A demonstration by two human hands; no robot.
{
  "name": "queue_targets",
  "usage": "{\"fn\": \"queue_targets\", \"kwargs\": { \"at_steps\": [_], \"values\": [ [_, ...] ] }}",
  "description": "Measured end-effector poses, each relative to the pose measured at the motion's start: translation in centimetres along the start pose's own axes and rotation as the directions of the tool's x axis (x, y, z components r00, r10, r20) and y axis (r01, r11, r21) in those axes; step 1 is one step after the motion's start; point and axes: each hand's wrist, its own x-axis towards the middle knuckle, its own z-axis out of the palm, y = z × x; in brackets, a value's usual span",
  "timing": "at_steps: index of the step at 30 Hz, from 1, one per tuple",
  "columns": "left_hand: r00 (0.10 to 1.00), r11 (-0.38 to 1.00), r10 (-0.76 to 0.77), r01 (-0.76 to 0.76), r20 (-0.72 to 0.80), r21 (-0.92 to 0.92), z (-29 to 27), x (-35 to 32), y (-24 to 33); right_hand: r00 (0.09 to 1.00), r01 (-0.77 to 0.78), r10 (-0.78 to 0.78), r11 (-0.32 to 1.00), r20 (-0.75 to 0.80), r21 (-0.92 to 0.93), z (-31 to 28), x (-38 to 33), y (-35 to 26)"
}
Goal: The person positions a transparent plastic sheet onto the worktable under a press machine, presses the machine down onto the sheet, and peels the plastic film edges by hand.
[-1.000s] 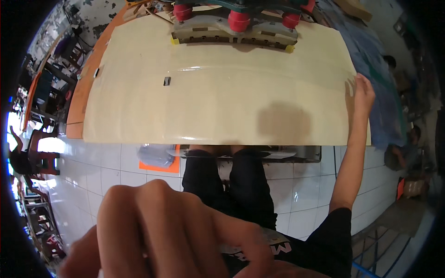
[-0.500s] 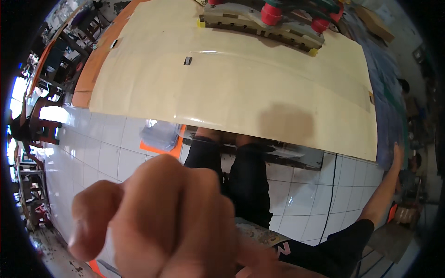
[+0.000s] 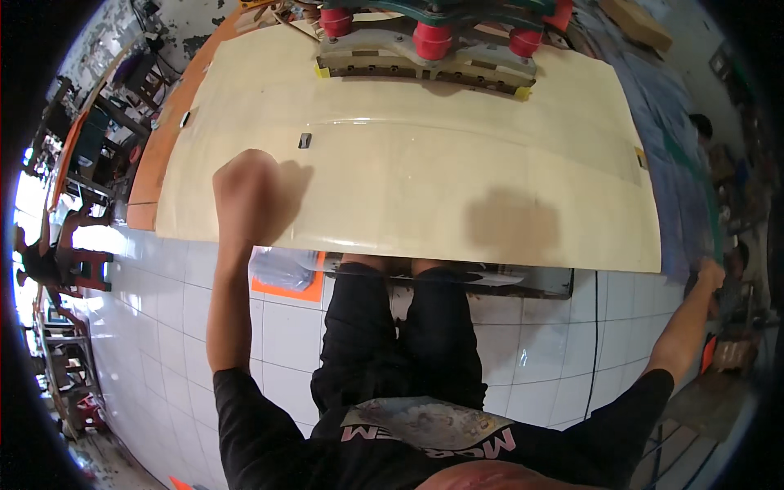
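Note:
My left hand (image 3: 247,192) is curled into a loose fist over the left part of a cream sheet-covered table (image 3: 392,175). Its fingers are slightly blurred, and nothing shows in them. Just beyond it, a small dark rectangular piece (image 3: 305,140) lies on the sheet. Off to the far right, my right arm stretches out with my right hand (image 3: 709,273) at the lower end of a blue cloth (image 3: 665,171). That hand is small here, and its fingers cannot be made out.
A metal fixture with red spacers (image 3: 433,41) and a green frame stands over the table's far side. A small white-and-black piece (image 3: 185,119) lies at the left edge. Below the table are a clear plastic bag (image 3: 282,268) and a cable (image 3: 594,343) on white tiles.
My left hand has gone from close before the camera to over the left of the table. My right hand has stayed near the blue cloth. The view has shifted slightly.

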Motion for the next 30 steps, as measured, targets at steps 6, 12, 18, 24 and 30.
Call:
{"fn": "queue_targets", "kwargs": {
  "at_steps": [6,12,18,24,30],
  "values": [
    [0.987,0.987,-0.153,0.151,-0.045,-0.047,-0.9,-0.2,0.9,0.977,0.182,-0.169,0.978,-0.132,0.098,1.1,-6.4,-1.1],
    [0.97,0.981,-0.191,0.187,0.151,0.045,-0.5,0.2,0.7,0.835,0.295,-0.208,0.951,-0.509,0.094,-2.4,-10.7,-7.0],
    [0.961,0.986,-0.166,0.16,0.222,0.042,-0.2,0.7,0.1,0.498,0.746,-0.6,0.665,-0.626,-0.045,-11.5,-25.3,-10.0],
    [0.977,0.989,-0.12,0.103,0.177,0.103,-0.3,-0.2,-0.1,0.087,0.984,-0.733,0.169,-0.675,-0.057,-11.4,-39.6,-3.7],
    [0.972,0.988,-0.145,0.152,0.183,-0.023,-0.5,0.6,0.1,-0.097,0.96,-0.723,-0.249,-0.684,0.126,-10.1,-47.8,2.4]
  ]
}}
